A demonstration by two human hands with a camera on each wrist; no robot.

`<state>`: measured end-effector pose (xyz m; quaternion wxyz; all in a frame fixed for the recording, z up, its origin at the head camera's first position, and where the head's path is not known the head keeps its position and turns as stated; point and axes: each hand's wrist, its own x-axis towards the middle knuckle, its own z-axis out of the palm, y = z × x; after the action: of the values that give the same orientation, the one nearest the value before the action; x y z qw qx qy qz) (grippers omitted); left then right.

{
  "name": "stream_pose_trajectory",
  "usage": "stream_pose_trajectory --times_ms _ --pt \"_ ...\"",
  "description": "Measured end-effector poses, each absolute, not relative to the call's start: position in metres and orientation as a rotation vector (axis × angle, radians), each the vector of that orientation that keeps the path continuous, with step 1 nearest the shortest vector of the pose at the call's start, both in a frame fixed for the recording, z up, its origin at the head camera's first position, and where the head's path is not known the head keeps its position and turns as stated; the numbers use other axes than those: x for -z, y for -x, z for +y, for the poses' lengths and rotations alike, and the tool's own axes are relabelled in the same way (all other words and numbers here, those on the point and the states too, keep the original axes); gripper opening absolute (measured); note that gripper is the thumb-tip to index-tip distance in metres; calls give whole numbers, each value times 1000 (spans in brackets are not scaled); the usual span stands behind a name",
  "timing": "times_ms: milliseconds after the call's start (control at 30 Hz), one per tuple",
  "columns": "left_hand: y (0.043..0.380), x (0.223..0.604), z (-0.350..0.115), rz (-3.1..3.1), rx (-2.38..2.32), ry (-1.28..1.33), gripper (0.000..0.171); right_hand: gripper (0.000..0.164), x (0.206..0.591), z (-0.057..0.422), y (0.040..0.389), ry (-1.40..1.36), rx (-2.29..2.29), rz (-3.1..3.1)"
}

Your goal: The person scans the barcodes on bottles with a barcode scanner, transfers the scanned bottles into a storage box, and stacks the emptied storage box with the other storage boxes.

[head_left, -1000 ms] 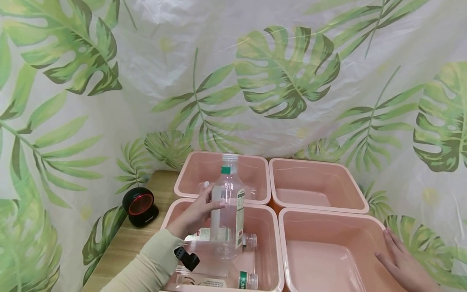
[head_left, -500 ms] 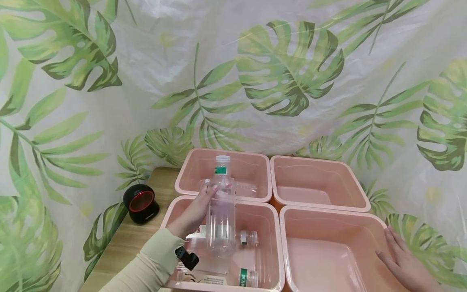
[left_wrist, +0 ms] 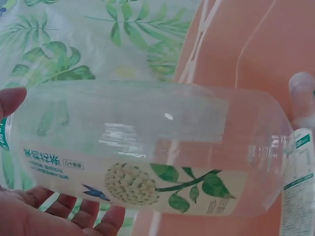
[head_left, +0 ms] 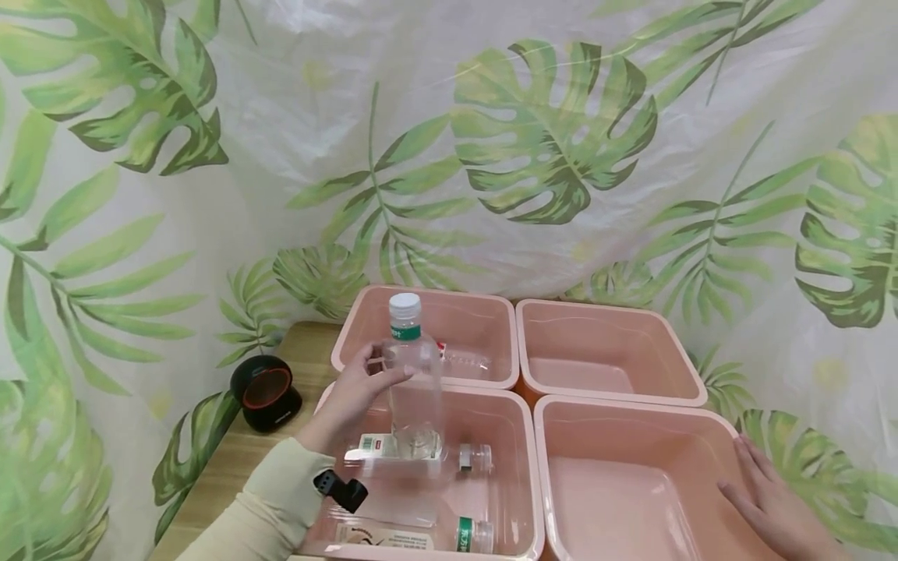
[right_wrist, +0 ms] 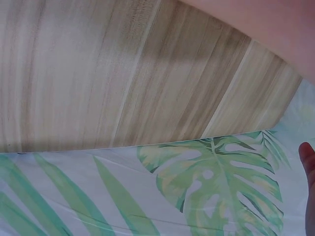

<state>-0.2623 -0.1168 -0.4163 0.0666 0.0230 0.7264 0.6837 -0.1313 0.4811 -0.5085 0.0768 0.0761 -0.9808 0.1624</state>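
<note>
Gripping the flower-labelled plastic bottle (head_left: 417, 401) near its shoulder, the left hand (head_left: 358, 389) holds it nearly upright over the lower-left pink bin (head_left: 510, 436), seemingly to clear the bottles lying there (head_left: 481, 536). The right hand (head_left: 779, 499), thumb apart from relaxed fingers, rests at the lower-right pink bin's (head_left: 617, 506) rim, perhaps steadying it.

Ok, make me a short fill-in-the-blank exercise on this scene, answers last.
The left hand holds a clear plastic ____.
The band around its neck is coloured ____.
In the head view, the pink bins number ____.
The black device stands to the ____ of them.

Missing words: bottle; green; four; left.
</note>
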Motion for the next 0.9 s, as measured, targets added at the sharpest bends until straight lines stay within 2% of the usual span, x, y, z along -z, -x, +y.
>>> stream_pose_trajectory --times_ms 167,300,633,800,900 --pt "255 403 -141 2154 -2143 -83 60 77 507 476 133 -213 -511 -2978" --pt "250 387 -160 2088 -2270 -82 45 79 506 476 132 -186 -518 -3002" --pt "248 372 -200 1735 -2925 -68 21 80 506 479 133 -214 -502 -2952" --pt "247 372 -215 1874 -3092 176 27 81 507 479 132 -222 -494 -2947" --pt "245 373 -223 2028 -3064 393 41 81 507 478 132 -223 -488 -2940"
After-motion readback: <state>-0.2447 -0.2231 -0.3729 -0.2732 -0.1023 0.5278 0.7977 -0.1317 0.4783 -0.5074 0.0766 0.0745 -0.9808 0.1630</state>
